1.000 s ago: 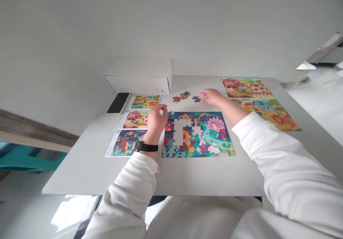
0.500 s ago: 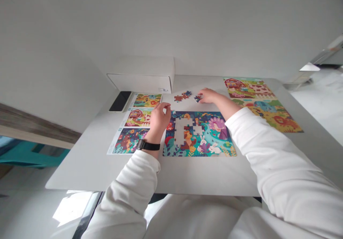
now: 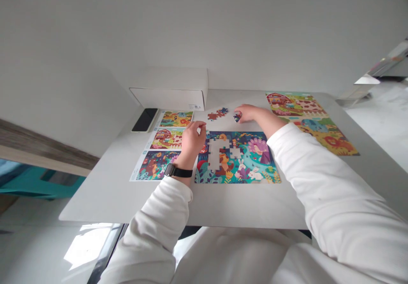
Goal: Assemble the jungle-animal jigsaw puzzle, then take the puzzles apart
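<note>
A colourful jigsaw puzzle (image 3: 242, 165) lies in front of me on the white table (image 3: 102, 190), with white gaps left of its middle. My left hand (image 3: 192, 141) rests at the puzzle's upper left corner, fingers curled with the fingertips pinched together; what they hold, if anything, is hidden. My right hand (image 3: 250, 113) reaches beyond the puzzle's far edge and pinches a small dark puzzle piece (image 3: 236, 117). A few loose joined pieces (image 3: 217, 114) lie just left of that piece.
A sheet with three picture cards (image 3: 164, 146) lies left of the puzzle. A black phone (image 3: 145, 119) and a white box (image 3: 170, 89) sit at the far left. A finished long puzzle (image 3: 310, 120) lies at the right. The table ends close to my body.
My right hand moved left onto the small dark piece and closed on it. My left hand stayed at the puzzle's corner. The view shifted slightly.
</note>
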Action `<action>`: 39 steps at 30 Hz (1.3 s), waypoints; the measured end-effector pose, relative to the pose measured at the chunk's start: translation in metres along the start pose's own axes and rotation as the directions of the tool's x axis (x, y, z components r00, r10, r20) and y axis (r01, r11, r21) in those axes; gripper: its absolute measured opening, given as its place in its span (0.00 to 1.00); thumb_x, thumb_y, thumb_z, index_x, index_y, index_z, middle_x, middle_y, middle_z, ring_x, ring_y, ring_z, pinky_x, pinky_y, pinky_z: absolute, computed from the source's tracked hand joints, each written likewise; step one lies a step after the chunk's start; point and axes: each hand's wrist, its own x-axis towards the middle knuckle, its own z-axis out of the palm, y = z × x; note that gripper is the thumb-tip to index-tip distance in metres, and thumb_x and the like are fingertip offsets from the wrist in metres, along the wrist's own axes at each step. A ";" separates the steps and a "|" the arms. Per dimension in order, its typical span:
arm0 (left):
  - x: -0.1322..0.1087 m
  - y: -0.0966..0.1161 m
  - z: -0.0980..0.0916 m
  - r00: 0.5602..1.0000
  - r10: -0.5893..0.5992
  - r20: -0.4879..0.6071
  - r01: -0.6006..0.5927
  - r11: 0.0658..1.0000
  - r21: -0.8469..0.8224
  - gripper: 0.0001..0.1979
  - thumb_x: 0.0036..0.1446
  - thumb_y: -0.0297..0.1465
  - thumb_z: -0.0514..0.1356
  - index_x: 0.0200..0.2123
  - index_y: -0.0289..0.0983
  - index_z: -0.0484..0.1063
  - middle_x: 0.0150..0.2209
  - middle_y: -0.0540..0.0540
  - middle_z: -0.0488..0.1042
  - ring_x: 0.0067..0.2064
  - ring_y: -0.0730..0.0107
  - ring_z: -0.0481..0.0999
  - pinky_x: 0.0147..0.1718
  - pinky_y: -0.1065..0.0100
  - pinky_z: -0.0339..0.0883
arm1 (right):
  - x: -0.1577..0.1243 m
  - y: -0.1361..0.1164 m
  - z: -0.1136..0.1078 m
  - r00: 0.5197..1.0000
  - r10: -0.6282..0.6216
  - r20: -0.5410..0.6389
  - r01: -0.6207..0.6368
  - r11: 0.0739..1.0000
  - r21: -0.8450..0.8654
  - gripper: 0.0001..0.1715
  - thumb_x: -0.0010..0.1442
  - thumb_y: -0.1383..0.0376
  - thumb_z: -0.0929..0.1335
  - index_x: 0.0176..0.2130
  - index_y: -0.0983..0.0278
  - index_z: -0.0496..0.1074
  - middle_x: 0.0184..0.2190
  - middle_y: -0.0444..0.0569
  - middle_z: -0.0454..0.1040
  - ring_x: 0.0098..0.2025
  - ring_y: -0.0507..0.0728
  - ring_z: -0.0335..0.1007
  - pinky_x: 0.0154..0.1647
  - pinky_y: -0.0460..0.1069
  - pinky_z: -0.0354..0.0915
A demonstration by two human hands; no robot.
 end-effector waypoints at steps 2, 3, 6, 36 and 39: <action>0.000 -0.001 0.000 1.000 -0.002 0.003 0.002 1.000 0.005 0.11 0.69 0.31 0.58 0.47 0.40 0.81 0.46 0.43 0.83 0.44 0.61 0.80 0.48 0.65 0.72 | 0.002 0.003 -0.002 1.000 -0.002 0.021 0.002 1.000 0.016 0.33 0.44 0.62 0.85 0.51 0.55 0.85 0.50 0.49 0.86 0.50 0.64 0.81 0.51 0.51 0.72; 0.000 -0.001 0.000 1.000 -0.005 0.004 0.005 1.000 0.007 0.12 0.69 0.31 0.58 0.47 0.40 0.81 0.46 0.43 0.83 0.44 0.61 0.80 0.48 0.65 0.72 | 0.002 0.005 -0.003 1.000 -0.008 0.023 0.008 1.000 0.024 0.30 0.44 0.61 0.85 0.49 0.55 0.86 0.46 0.48 0.87 0.48 0.63 0.82 0.49 0.51 0.73; 0.001 -0.002 0.000 1.000 -0.018 0.003 0.018 1.000 0.011 0.12 0.69 0.31 0.58 0.47 0.40 0.81 0.47 0.43 0.83 0.44 0.61 0.80 0.47 0.65 0.72 | -0.004 0.011 -0.006 0.998 -0.007 -0.057 0.012 0.996 0.083 0.23 0.46 0.56 0.84 0.43 0.57 0.87 0.39 0.48 0.87 0.43 0.62 0.82 0.47 0.52 0.73; -0.021 0.034 -0.004 0.969 -0.068 0.236 0.148 0.928 -0.342 0.15 0.68 0.42 0.58 0.36 0.39 0.78 0.29 0.49 0.77 0.25 0.73 0.65 0.25 0.70 0.59 | -0.184 -0.043 0.059 0.946 0.261 -0.190 0.088 0.357 0.930 0.25 0.51 0.47 0.79 0.41 0.59 0.78 0.30 0.45 0.80 0.30 0.56 0.74 0.31 0.49 0.70; -0.020 0.030 -0.003 0.967 -0.098 0.236 0.184 0.909 -0.375 0.14 0.66 0.40 0.59 0.43 0.38 0.80 0.33 0.47 0.81 0.25 0.73 0.66 0.23 0.71 0.58 | -0.183 -0.041 0.062 0.938 0.293 -0.185 0.071 0.360 0.930 0.25 0.51 0.46 0.79 0.41 0.59 0.78 0.30 0.45 0.81 0.31 0.56 0.75 0.31 0.50 0.71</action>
